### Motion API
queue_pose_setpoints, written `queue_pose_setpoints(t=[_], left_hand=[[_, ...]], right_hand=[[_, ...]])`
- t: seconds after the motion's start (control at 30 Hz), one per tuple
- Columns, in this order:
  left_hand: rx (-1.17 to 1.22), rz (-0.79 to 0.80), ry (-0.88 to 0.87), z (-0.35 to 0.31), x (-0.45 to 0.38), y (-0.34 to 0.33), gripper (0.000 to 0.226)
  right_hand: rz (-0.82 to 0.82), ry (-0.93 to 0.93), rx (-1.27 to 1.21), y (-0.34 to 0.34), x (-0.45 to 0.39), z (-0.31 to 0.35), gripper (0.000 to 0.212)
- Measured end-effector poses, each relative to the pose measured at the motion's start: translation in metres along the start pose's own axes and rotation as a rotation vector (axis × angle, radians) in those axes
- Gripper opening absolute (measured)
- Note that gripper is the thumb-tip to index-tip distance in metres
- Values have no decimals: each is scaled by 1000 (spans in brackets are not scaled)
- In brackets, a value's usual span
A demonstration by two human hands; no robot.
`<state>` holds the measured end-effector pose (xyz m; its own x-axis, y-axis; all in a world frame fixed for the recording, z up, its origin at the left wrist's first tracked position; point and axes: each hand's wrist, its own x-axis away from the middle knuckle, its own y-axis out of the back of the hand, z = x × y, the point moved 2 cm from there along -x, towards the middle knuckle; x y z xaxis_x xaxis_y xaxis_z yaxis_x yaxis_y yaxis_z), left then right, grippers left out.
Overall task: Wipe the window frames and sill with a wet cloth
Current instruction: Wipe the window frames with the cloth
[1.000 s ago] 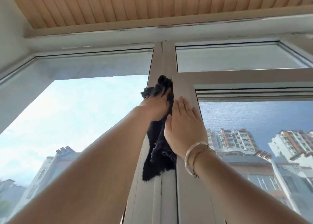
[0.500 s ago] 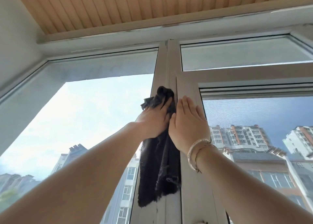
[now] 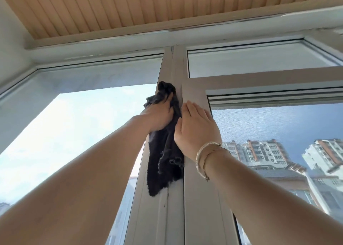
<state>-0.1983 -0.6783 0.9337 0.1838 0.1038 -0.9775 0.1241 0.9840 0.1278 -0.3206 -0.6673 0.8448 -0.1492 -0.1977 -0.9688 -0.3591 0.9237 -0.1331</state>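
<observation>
Pressed by the left hand (image 3: 159, 115) against the vertical window frame (image 3: 168, 207) at picture centre, dark cloth (image 3: 165, 163) bunched in closed fingers, tail hanging below; right hand (image 3: 196, 131) flat, open alongside; unwiped frame probably above.

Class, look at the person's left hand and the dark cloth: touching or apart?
Touching. The head view shows the left hand pressing the dark cloth against the white window frame, its fingers lying on the fabric.

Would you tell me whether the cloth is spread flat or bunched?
Bunched: the cloth is crumpled under the left hand, its loose end hanging down the frame.
</observation>
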Motion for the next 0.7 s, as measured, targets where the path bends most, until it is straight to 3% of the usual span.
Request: queue_pose_setpoints(t=[0.1,0.23,0.4,0.63,0.7], left_hand=[[-39,12,-17,4,9,-3,68],[-6,-57,23,1,16,-1,61],[-17,-57,-112,-7,0,-8,58],[50,-107,29,8,15,-4,61],[-9,-91,-13,-7,15,-7,62]], right_hand=[[-31,-4,14,1,-2,0,52],[-45,-31,-5,2,-5,2,53],[-34,-94,-50,1,-4,0,58],[-2,-104,-24,-1,-6,-2,58],[13,-103,-19,-1,-6,-1,58]])
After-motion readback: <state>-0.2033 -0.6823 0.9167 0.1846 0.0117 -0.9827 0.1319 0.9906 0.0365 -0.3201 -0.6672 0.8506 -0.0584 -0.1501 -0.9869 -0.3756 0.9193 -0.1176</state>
